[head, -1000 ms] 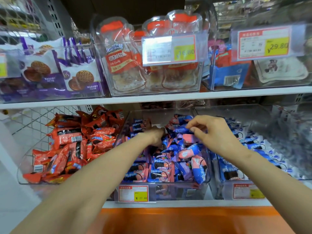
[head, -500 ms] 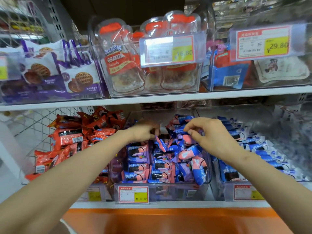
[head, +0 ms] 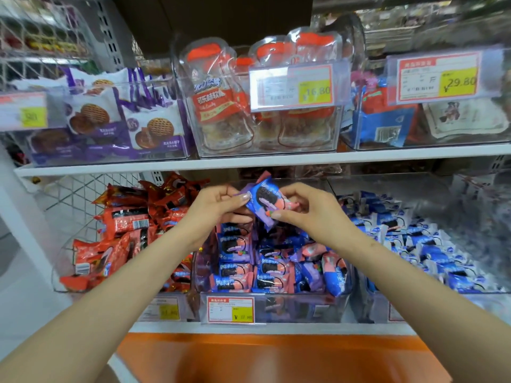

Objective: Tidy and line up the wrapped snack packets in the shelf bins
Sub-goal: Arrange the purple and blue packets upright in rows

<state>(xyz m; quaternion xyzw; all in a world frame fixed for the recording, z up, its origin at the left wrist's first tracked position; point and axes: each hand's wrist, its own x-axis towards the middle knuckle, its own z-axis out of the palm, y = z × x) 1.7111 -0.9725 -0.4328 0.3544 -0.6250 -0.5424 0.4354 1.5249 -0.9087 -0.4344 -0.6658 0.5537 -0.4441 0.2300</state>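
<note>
On the lower shelf point(head: 276, 328), the left clear bin point(head: 64, 258) holds a loose heap of red packets point(head: 124, 225). The middle bin point(head: 276, 308) holds blue, pink and purple packets point(head: 235, 272), stacked flat at its front left and jumbled further right. Above it, the left hand point(head: 218, 208) and right hand point(head: 309, 214) each pinch one blue-and-pink packet point(head: 265, 200), which is tilted in the air between them. The right bin point(head: 367, 305) holds blue-and-white packets point(head: 431, 244). Its far right side is blurred, and the right forearm point(head: 414, 277) hides most of its price tag point(head: 393, 313). Half a second ago both hands were down among the middle bin's packets; now they are raised with this one.
</note>
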